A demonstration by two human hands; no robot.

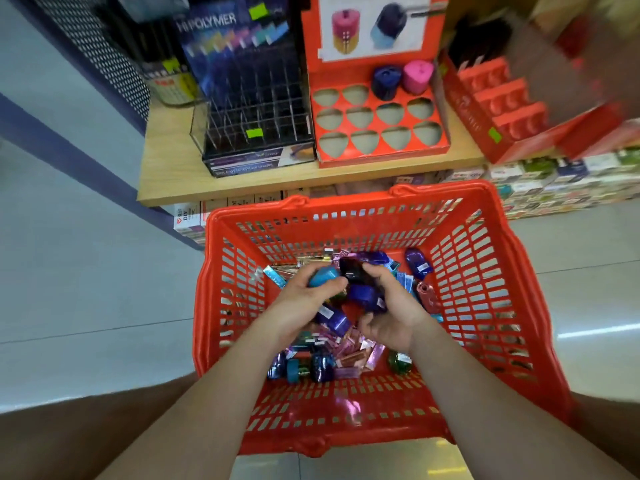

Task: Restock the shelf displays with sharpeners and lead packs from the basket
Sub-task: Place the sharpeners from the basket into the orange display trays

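Both hands are lowered into the red basket [349,204], lower centre of the frame. A light-blue sharpener [323,276] is gripped in the left hand [301,299]. Dark-blue sharpeners [365,295] are gathered in the curled right hand [394,308], probably so several can be carried per trip.

Sharpeners: small, glossy, rounded-triangular, white-labelled. Lead packs [349,353]: slim foil-bright sleeves, mixed loose beneath.

Upper centre, matching cut-outs are seen in the red display tray [381,155], only two filled. The lead rack [256,112], upper left, appears unstocked, though blurred.
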